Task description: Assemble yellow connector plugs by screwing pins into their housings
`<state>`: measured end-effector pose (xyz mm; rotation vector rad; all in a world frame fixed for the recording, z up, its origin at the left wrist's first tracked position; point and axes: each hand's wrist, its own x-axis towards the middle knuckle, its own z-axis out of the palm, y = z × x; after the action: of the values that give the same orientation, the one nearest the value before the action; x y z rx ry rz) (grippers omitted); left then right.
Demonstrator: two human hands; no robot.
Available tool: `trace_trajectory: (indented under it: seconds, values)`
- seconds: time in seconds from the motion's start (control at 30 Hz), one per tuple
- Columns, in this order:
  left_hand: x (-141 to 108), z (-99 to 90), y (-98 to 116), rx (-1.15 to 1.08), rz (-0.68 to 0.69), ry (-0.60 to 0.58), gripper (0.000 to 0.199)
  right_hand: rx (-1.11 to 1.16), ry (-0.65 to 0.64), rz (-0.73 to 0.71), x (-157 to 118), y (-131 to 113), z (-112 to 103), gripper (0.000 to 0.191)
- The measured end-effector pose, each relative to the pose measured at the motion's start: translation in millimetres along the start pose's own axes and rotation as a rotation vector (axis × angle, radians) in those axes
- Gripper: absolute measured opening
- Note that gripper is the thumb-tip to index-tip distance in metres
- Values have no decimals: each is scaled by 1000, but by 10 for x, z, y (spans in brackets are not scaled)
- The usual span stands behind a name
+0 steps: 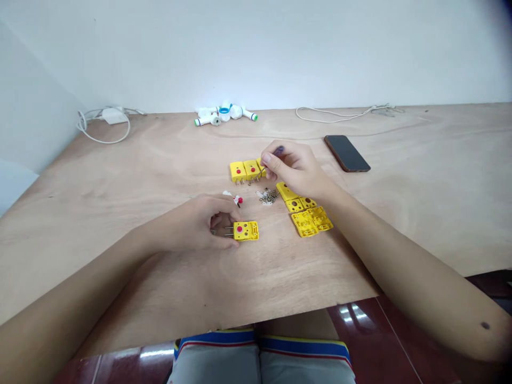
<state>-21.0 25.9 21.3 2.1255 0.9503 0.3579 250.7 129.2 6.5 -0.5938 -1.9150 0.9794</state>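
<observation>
My left hand [202, 220] pinches a yellow two-pin plug [252, 230] by its pin end, thumb in front and fingers behind. The plug lies open on the table, with a red round piece and metal parts showing. Above and to the right, my right hand [300, 168] is closed around a small screwdriver with a dark handle [279, 151], its thin shaft slanting down to the left. Beneath that hand is a row of yellow plugs [239, 170], partly hidden by the fingers. A pile of small screws and metal bits [268, 197] lies between the hands.
Yellow plug shells [312, 221] lie beside my right forearm. Small red and white pieces [239, 200] sit near my left fingers. Further back are a phone [347, 153], white tubular parts [224, 113], a charger with cable [114, 115] and a white cord [334, 116] by the wall.
</observation>
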Motion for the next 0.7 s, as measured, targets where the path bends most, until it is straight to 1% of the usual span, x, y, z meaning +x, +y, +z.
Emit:
trace_trajectory:
  seconds: [0.2,0.43,0.7]
  values:
    - [-1,-8,21,-5,-13,3,22,3,-6,18,10,-37,-22,48]
    - [-8,-14,20,-13,-13,-11,23,21,80,28,23,-70,-57,52]
    - [-1,-5,5,-1,-12,-5,23,-7,52,87,28,-58,-98,56]
